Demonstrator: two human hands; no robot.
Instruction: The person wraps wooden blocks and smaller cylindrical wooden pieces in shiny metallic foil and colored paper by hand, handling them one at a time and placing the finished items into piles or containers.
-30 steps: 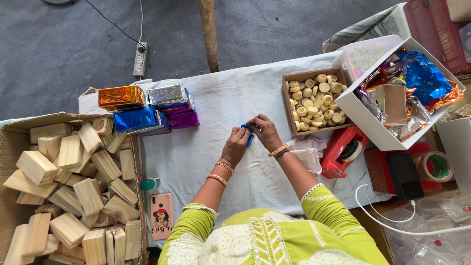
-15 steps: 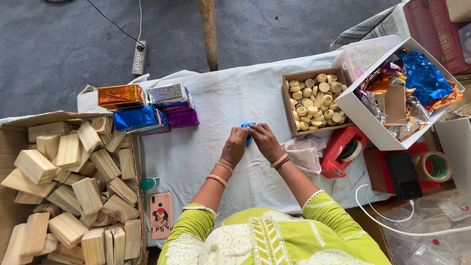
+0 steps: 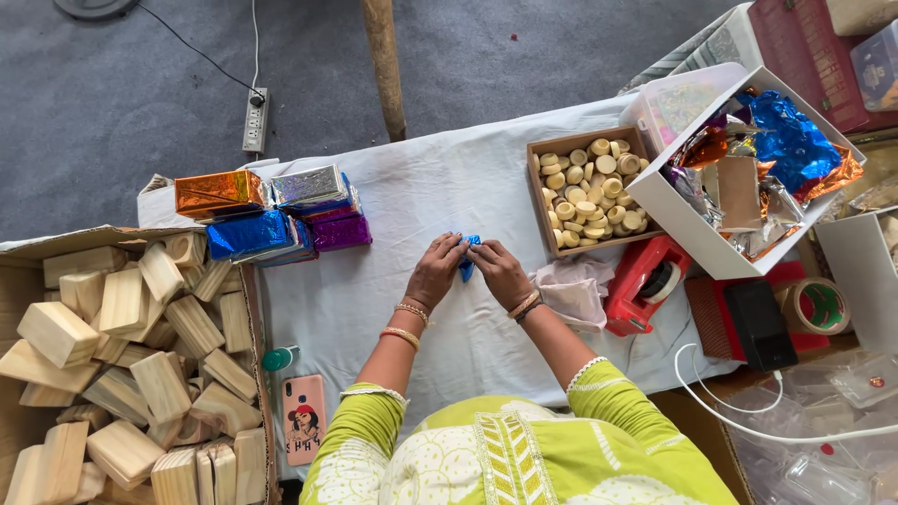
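A white cloth [image 3: 440,187] is spread over a low work surface set on grey carpet [image 3: 112,112]. A white power strip [image 3: 254,120] with its cable is seen on the carpet, and a wooden pole [image 3: 384,65] rises past the far edge of the cloth.

One small blue foil-wrapped piece [image 3: 468,256] is pinched between both hands near the middle of the cloth. The fingers of the left hand [image 3: 436,271] and right hand [image 3: 501,272] are closed on it from either side; most of it is hidden by the fingertips.

Foil-wrapped blocks [image 3: 271,215] are stacked at the left of the cloth: one orange, one silver, one purple, and at least one blue are counted. One phone in a pink case [image 3: 304,418] lies at the near left edge.

A large cardboard box [image 3: 56,241] at left is filled with many plain wooden blocks [image 3: 122,355], too many to count. A small cardboard tray [image 3: 539,201] holds a heap of pale round discs [image 3: 589,192]. A white box [image 3: 692,238] holds crumpled foil sheets [image 3: 786,140] in blue, orange and silver. One red tape dispenser [image 3: 645,282] and one roll of tape [image 3: 818,306] are noted at right.
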